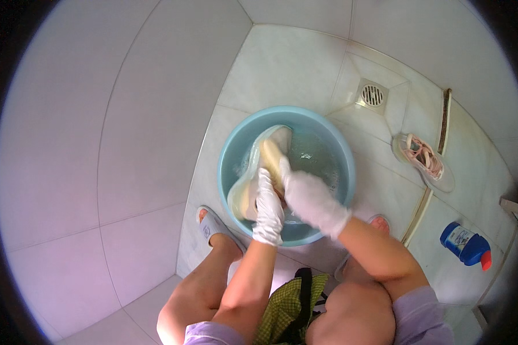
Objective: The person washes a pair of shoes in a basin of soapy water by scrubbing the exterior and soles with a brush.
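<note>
Your left hand, in a white glove, is closed around the middle of a pale shoe that lies tilted inside a light blue basin, toward the left part of it. Your right hand, gloved in white too, is blurred and sits over the shoe's right edge, its fingers against a pale yellow elongated piece; you can't tell from here whether that hand grips it, nor whether the piece is a brush or part of the shoe. Cloudy water with some suds fills the basin to the shoe's right. Your feet, in grey slippers, stand either side of the basin's near edge, and a yellow-green checked cloth with a black strap lies between your legs. To the basin's right, well apart from it, a second shoe with pinkish laces rests on the tiled floor. Nearer you on that side lies a blue bottle with a red cap. Beyond the basin, a square floor drain is set in the tiles.
</note>
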Demonstrator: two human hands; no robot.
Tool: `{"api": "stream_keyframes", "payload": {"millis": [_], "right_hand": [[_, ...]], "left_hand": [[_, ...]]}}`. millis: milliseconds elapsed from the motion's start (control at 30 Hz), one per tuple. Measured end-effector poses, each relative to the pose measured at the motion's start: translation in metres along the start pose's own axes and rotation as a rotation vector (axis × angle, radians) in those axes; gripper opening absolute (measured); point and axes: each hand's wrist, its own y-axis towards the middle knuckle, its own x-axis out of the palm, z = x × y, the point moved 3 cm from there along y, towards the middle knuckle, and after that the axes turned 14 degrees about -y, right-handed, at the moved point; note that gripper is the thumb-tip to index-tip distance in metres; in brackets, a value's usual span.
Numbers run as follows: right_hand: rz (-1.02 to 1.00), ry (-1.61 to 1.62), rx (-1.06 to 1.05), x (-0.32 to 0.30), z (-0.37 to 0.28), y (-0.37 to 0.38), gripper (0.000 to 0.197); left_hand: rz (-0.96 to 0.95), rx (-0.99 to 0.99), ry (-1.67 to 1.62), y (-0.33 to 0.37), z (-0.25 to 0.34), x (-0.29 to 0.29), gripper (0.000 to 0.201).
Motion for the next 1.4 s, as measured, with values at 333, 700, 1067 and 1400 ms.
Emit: {"api": "stream_keyframes", "payload": {"millis": [333,700,1067,1400], "right_hand": [[0.106,-0.039,-0.019,-0.016,0.012,0.023,0.057],[0.008,0.156,0.197,-0.037,0.030,0.043,0.052],[0.132,0.089,0.015,-0.034,-0.013,0.009,0.047],[-0.036,0.113,-0.114,-0.034,-0.029,-0.017,0.058]], "left_hand": [[-0.013,0.042,0.146,-0.035,0.030,0.013,0.046],[-0.075,0.116,0.498,-0.065,0.041,0.041,0.053],[-0.142,0.110,0.098,-0.053,0.052,0.035,0.054],[0.018,0.172,0.039,-0.043,0.042,0.023,0.042]]}}
